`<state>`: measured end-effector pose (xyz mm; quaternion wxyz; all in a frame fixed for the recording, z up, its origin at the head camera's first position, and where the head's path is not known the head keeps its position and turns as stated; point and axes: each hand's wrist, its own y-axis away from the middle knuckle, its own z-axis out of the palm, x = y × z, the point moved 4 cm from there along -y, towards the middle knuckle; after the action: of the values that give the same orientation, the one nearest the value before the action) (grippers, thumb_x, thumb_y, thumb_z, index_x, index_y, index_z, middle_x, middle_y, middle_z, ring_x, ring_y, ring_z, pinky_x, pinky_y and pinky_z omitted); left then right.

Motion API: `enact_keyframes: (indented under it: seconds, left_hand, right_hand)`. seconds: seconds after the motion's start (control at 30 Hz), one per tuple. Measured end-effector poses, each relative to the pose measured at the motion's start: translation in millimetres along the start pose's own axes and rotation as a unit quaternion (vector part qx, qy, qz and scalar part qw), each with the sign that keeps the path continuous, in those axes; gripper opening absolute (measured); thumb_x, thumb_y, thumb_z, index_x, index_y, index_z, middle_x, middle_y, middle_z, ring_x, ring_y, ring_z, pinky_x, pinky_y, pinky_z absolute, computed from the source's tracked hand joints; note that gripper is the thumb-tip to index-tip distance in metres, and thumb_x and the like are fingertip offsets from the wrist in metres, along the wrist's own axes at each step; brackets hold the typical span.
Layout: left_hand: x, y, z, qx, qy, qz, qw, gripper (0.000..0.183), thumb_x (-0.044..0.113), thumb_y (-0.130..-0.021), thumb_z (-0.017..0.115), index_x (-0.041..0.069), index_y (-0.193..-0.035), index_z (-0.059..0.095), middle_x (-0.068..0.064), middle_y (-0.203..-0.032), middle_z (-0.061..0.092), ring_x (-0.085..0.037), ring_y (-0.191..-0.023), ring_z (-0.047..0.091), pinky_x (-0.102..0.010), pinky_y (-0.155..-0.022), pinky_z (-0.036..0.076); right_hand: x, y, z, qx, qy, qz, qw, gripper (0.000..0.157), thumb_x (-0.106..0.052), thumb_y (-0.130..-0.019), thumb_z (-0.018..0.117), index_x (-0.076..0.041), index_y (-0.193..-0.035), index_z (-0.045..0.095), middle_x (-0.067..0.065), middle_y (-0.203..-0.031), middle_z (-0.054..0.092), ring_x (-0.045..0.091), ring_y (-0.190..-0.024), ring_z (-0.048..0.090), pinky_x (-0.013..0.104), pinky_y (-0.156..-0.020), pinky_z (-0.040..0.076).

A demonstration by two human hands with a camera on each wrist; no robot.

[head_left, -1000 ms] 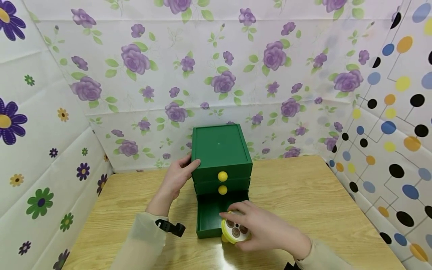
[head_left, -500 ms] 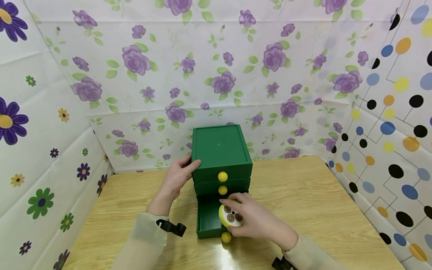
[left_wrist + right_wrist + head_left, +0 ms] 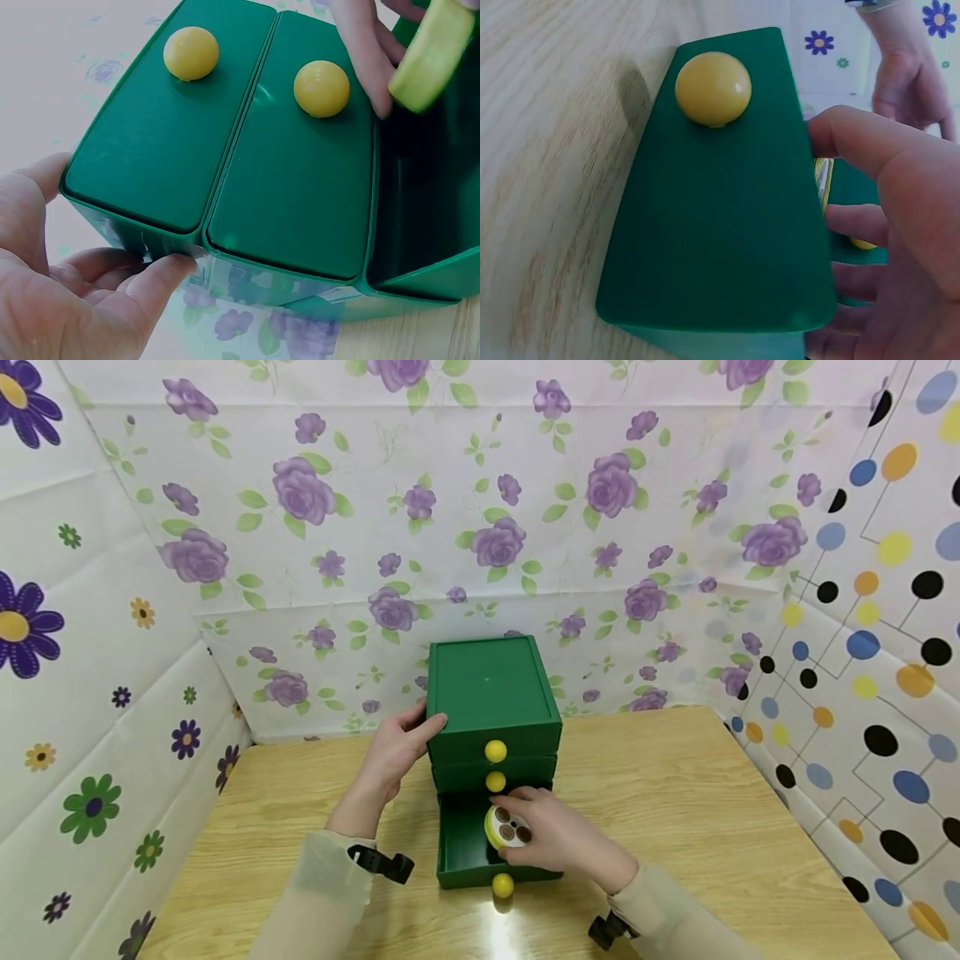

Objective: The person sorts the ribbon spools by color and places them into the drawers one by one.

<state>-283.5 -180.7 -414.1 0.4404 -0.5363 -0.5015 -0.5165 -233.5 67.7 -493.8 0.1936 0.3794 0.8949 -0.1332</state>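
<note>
A small green drawer cabinet (image 3: 487, 685) with yellow ball knobs stands on the table. Its bottom drawer (image 3: 461, 881) is pulled out; the two above are closed. Inside that drawer's space, my right hand (image 3: 551, 835) pinches a round, thick disc (image 3: 497, 831) with a yellow rim and a white face bearing several brown circles. Whether the disc touches the drawer floor is hidden. My left hand (image 3: 390, 752) rests against the cabinet's left side, its fingers (image 3: 161, 277) touching the wall. From the right wrist, the drawer front (image 3: 720, 217) hides most of the disc.
The wooden table (image 3: 660, 793) extends to both sides of the cabinet. Behind it hangs a white cloth with purple flowers (image 3: 420, 527). Patterned cloths also close off the left and right sides. A black strap device (image 3: 382, 864) is on my left wrist.
My right hand has carried the disc from over the drawer's front edge back and slightly left, into the open drawer's space. The left hand and the cabinet have stayed in place.
</note>
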Motion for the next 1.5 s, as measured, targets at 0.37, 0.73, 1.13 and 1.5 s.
enact_keyframes:
  seconds: [0.37, 0.73, 1.13, 1.5]
  left_hand:
    - [1.1, 0.6, 0.0, 0.002, -0.002, 0.0, 1.0, 0.073, 0.034, -0.109, 0.067, 0.008, -0.168, 0.033, -0.013, -0.172, 0.033, -0.031, -0.154, 0.039, -0.051, -0.122, 0.04]
    - [0.8, 1.5, 0.5, 0.003, -0.004, -0.001, 1.0, 0.073, 0.035, -0.108, 0.068, 0.008, -0.168, 0.034, -0.012, -0.172, 0.032, -0.032, -0.154, 0.039, -0.051, -0.122, 0.04]
    - [-1.5, 0.5, 0.0, 0.0, -0.003, -0.003, 1.0, 0.074, 0.035, -0.109, 0.067, 0.007, -0.168, 0.032, -0.014, -0.173, 0.031, -0.033, -0.155, 0.038, -0.052, -0.122, 0.039]
    - [-1.4, 1.4, -0.4, -0.002, 0.0, 0.004, 1.0, 0.074, 0.034, -0.109, 0.066, 0.007, -0.168, 0.031, -0.015, -0.173, 0.031, -0.033, -0.155, 0.038, -0.052, -0.122, 0.039]
  right_hand:
    - [5.8, -22.7, 15.0, -0.039, 0.033, 0.002, 0.999, 0.063, -0.034, -0.095, 0.083, -0.014, -0.151, 0.063, 0.006, -0.13, 0.067, 0.019, -0.104, 0.06, 0.039, -0.089, 0.053]
    - [4.6, -33.1, 26.8, -0.059, 0.076, 0.015, 0.995, 0.067, -0.032, -0.092, 0.088, -0.017, -0.152, 0.063, 0.005, -0.136, 0.068, 0.029, -0.121, 0.063, 0.051, -0.108, 0.05]
    - [2.4, -33.2, 29.7, -0.055, 0.105, 0.006, 0.993, 0.068, -0.036, -0.09, 0.09, -0.016, -0.15, 0.065, 0.006, -0.137, 0.068, 0.029, -0.124, 0.063, 0.051, -0.11, 0.05]
    - [3.6, -33.1, 28.6, -0.065, 0.089, 0.005, 0.994, 0.067, -0.039, -0.093, 0.087, -0.016, -0.151, 0.063, 0.007, -0.14, 0.066, 0.031, -0.125, 0.063, 0.05, -0.109, 0.052]
